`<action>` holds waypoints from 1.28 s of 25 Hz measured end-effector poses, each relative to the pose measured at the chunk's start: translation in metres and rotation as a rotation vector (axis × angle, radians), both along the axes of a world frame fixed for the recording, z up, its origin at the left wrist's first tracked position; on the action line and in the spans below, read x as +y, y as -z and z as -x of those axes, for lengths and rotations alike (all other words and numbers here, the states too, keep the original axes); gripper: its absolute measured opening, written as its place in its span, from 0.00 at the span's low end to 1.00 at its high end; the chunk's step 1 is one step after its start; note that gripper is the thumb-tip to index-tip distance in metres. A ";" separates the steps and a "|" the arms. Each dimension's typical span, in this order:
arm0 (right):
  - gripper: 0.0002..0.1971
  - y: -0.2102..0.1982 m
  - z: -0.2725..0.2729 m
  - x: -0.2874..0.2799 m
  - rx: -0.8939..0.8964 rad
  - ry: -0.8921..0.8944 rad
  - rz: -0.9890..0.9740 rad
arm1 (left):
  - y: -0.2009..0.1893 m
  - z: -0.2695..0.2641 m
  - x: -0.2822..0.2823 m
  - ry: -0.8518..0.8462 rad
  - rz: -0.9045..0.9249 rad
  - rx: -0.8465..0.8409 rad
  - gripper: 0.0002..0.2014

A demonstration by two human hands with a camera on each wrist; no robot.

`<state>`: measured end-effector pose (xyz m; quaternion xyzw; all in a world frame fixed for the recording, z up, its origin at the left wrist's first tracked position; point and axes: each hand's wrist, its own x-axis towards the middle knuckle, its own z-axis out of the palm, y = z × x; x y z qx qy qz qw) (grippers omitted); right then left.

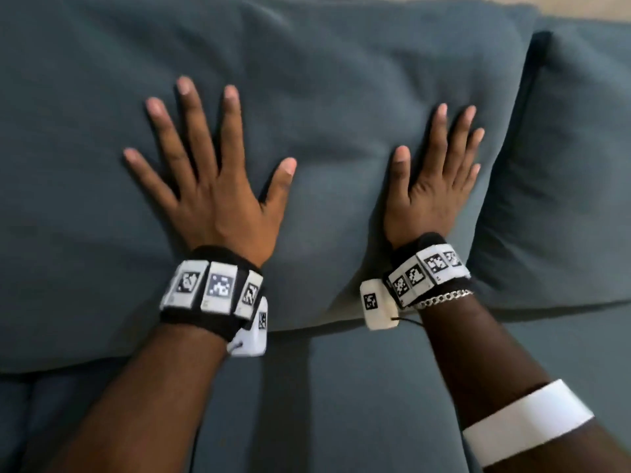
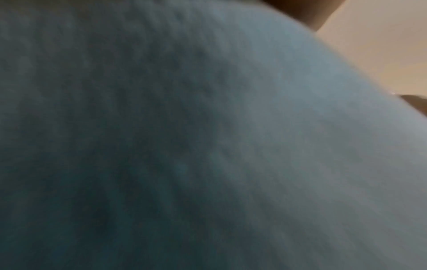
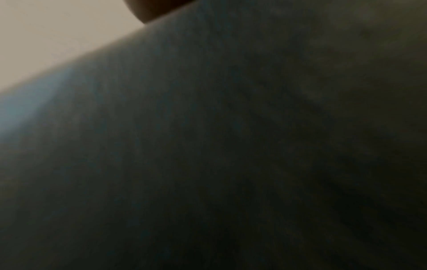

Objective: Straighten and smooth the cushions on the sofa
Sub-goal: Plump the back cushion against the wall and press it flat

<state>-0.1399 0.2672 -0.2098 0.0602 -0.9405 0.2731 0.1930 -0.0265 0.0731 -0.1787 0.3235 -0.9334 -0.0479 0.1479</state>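
Note:
A large grey-blue back cushion leans on the sofa and fills most of the head view. My left hand lies flat on its left half, fingers straight and spread, pressing a dent into the fabric. My right hand presses flat on the cushion's right part near its edge, fingers straight and close together. Both wrist views are filled by blurred grey-blue cushion fabric, dim in the right one; a sliver of a hand shows at the top edge.
A second grey-blue back cushion stands to the right, touching the first. The seat cushions run along the bottom, with a seam at the lower left. A pale wall shows at the top right corner.

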 end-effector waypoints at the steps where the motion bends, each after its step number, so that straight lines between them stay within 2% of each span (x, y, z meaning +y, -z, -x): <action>1: 0.34 0.010 -0.010 0.002 -0.003 0.020 0.026 | 0.006 -0.006 0.019 -0.011 -0.018 0.012 0.41; 3: 0.33 0.039 -0.041 0.000 0.009 -0.008 0.005 | 0.033 -0.017 0.070 0.103 0.004 -0.006 0.39; 5: 0.32 0.079 -0.079 0.006 0.046 -0.175 -0.108 | 0.081 -0.040 0.112 0.346 0.094 -0.049 0.38; 7: 0.32 0.119 -0.105 0.035 0.072 -0.369 -0.261 | 0.127 -0.070 0.120 0.554 0.197 -0.110 0.42; 9: 0.34 0.146 -0.108 0.081 0.054 -0.398 -0.378 | 0.149 -0.092 0.105 0.657 0.195 -0.192 0.46; 10: 0.35 0.152 -0.105 0.102 0.017 -0.337 -0.381 | 0.150 -0.098 0.092 0.625 0.168 -0.198 0.45; 11: 0.36 0.154 -0.102 0.119 -0.043 -0.262 -0.333 | 0.144 -0.102 0.079 0.525 0.132 -0.166 0.42; 13: 0.37 0.145 -0.095 0.141 -0.173 -0.201 -0.144 | 0.119 -0.098 0.060 0.224 0.039 -0.083 0.39; 15: 0.35 0.120 -0.091 0.138 -0.242 -0.190 0.066 | 0.086 -0.079 0.057 -0.066 -0.096 -0.044 0.40; 16: 0.35 0.105 -0.090 0.130 -0.252 -0.165 0.146 | 0.071 -0.067 0.062 -0.144 -0.176 -0.028 0.40; 17: 0.35 0.080 -0.085 0.120 -0.234 -0.150 0.206 | 0.049 -0.056 0.070 -0.150 -0.234 0.004 0.41; 19: 0.36 0.020 -0.069 0.101 -0.195 -0.219 0.219 | 0.002 -0.039 0.093 0.032 -0.223 0.017 0.41; 21: 0.38 -0.044 -0.052 0.088 -0.189 -0.375 0.145 | -0.051 -0.029 0.114 0.254 -0.123 -0.012 0.38; 23: 0.40 -0.105 -0.043 0.083 -0.196 -0.475 0.087 | -0.108 -0.024 0.126 0.322 -0.081 -0.002 0.37; 25: 0.42 -0.149 -0.044 0.090 -0.198 -0.462 0.073 | -0.149 -0.023 0.135 0.304 -0.109 0.017 0.37; 28: 0.43 -0.198 -0.054 0.127 -0.167 -0.424 0.060 | -0.186 -0.032 0.151 0.310 -0.140 0.097 0.39; 32: 0.44 -0.225 -0.071 0.182 -0.188 -0.372 0.012 | -0.207 -0.037 0.185 0.393 -0.153 0.128 0.40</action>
